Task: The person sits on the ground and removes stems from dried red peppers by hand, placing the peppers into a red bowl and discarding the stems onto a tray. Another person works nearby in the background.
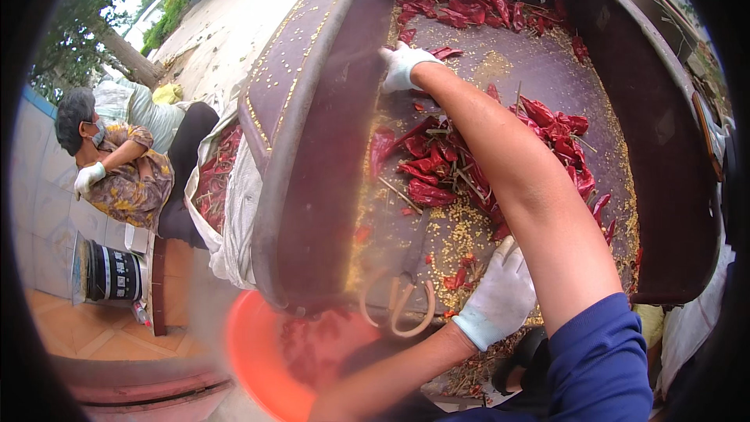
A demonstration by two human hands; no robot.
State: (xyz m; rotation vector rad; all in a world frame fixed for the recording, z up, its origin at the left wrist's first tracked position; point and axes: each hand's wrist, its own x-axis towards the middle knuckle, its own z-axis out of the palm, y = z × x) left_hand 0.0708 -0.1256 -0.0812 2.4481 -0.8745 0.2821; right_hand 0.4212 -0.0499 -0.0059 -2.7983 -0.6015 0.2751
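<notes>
Dried red chili peppers (430,170) with stems lie heaped in the middle of a dark, high-sided tray (433,41), among scattered yellow seeds (451,234). My right hand (404,67), in a white glove, reaches to the tray's far left, near a few loose peppers; its fingers are apart and nothing shows in them. My left hand (501,290), also gloved, is low at the near edge of the heap, back up; its fingertips are partly hidden by my right forearm. Scissors (404,305) with tan handles lie at the tray's near edge, left of my left hand.
An orange basin (252,351) with red peppers stands below the tray's near left corner. A white woven sack (234,234) of peppers is left of the tray. A masked, gloved person (129,170) sits beyond it. A dark bucket (111,272) stands at far left.
</notes>
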